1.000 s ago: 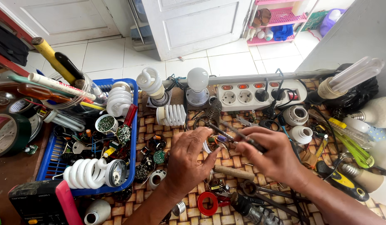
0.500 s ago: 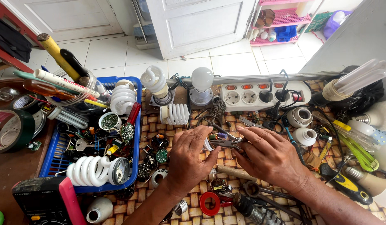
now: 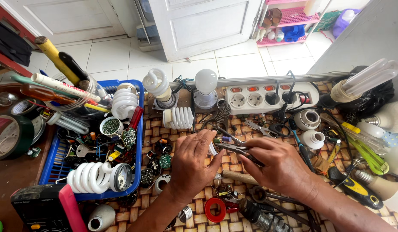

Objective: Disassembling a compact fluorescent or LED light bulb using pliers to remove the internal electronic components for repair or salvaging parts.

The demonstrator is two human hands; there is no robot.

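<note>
My left hand (image 3: pixel 193 166) hovers over the woven mat with its fingers curled around a small white part that is mostly hidden under the fingertips. My right hand (image 3: pixel 279 165) grips thin needle-nose pliers (image 3: pixel 233 147), whose tips point left toward the left fingers. The two hands nearly touch at the mat's middle. Small electronic bits with coloured wires (image 3: pixel 222 139) lie just beyond the pliers' tips.
A blue basket (image 3: pixel 50 169) on the left holds spiral lamps (image 3: pixel 89 177), LED boards and tools. A white power strip (image 3: pixel 267 96) lies at the back, with a round bulb (image 3: pixel 206 81) and a spiral lamp (image 3: pixel 158 86) standing beside it. Screwdrivers, lamp bases and tape rolls (image 3: pixel 12 135) surround the hands.
The pliers have swung to point more to the left toward my left fingers. Both hands have stayed in about the same place over the mat.
</note>
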